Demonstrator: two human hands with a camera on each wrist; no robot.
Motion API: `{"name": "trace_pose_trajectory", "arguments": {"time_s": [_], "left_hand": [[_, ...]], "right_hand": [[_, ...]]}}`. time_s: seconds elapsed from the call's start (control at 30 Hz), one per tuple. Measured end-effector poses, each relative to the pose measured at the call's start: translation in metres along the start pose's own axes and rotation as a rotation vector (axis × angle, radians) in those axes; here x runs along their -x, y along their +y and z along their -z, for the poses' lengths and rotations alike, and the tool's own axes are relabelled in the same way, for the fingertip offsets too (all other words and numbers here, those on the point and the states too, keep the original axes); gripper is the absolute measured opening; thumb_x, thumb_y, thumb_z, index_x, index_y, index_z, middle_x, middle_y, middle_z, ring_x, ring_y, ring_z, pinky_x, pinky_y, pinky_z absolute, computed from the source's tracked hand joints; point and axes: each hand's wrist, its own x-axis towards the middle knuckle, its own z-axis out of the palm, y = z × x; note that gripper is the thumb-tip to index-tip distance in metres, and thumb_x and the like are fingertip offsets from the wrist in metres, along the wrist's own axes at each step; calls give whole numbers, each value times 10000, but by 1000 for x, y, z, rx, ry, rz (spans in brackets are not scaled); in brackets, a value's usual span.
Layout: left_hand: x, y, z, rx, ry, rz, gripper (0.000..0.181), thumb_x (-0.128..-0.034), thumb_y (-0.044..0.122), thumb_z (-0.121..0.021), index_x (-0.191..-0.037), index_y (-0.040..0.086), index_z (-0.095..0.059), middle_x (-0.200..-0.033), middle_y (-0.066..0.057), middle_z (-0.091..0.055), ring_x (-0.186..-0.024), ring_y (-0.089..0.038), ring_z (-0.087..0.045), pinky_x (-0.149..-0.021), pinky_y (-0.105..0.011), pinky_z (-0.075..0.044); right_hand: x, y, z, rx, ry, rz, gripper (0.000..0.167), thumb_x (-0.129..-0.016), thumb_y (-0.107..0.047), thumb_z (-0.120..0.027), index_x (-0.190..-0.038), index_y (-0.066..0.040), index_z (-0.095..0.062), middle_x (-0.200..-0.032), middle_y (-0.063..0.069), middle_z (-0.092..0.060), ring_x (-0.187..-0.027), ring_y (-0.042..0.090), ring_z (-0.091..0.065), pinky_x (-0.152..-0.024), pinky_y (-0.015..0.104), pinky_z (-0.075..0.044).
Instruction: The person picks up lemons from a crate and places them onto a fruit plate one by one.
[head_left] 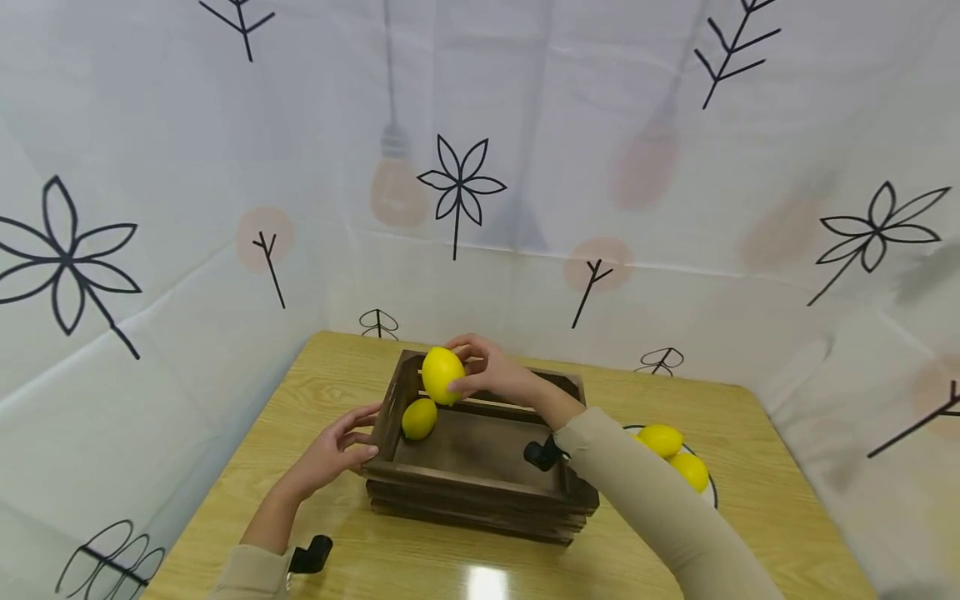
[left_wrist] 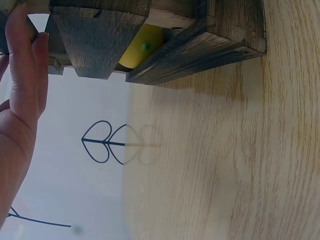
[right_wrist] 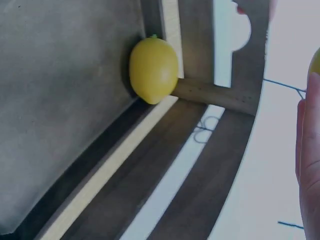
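A dark wooden crate [head_left: 480, 492] stands on the table, one lemon [head_left: 419, 418] lying in its left end; the right wrist view shows that lemon [right_wrist: 153, 70] against the slats. My right hand [head_left: 498, 373] pinches another lemon [head_left: 442, 375] above the crate's back left part. With fingers spread along the crate's left end, my left hand [head_left: 333, 450] touches its rim. In the left wrist view my left hand [left_wrist: 22, 95] is at the slatted side [left_wrist: 95, 40], and a lemon [left_wrist: 142, 46] shows through a gap.
Right of the crate, a dark-rimmed white plate [head_left: 712, 492] holds several lemons [head_left: 661, 440], partly hidden by the right sleeve. The wooden table [head_left: 337, 367] meets a white cloth backdrop [head_left: 525, 100] with line drawings behind and at the sides.
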Motion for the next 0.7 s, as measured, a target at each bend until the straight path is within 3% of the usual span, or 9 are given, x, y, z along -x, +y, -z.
{"name": "trace_pose_trajectory", "arguments": {"time_s": [0.2, 0.53, 0.7], "left_hand": [[1, 2, 0, -6, -3, -8, 611, -906, 95, -607, -1443, 78, -317, -1387, -248, -329, -1105, -390, -461, -652, -392, -526], [2, 2, -1, 2, -6, 10, 605, -915, 105, -596, -1449, 97, -313, -1399, -238, -318, -1111, -386, -459, -667, -399, -523], [3, 2, -1, 2, -4, 23, 608, -917, 114, -595, -1453, 108, -309, -1412, -233, -305, -1119, -336, -477, -677, -399, -524]], "right_hand": [[9, -8, 3, -63, 99, 27, 563, -809, -57, -706, -1306, -68, -443, -1162, 210, -452, -965, 309, -585, -724, 447, -533], [26, -17, 11, -113, 241, 19, 569, -813, -37, -687, -1317, -57, -423, -1178, 216, -454, -960, 308, -557, -782, 528, -492], [36, -19, 18, -144, 321, 20, 578, -805, -75, -708, -1314, -68, -435, -1174, 218, -458, -953, 306, -565, -777, 479, -509]]}}
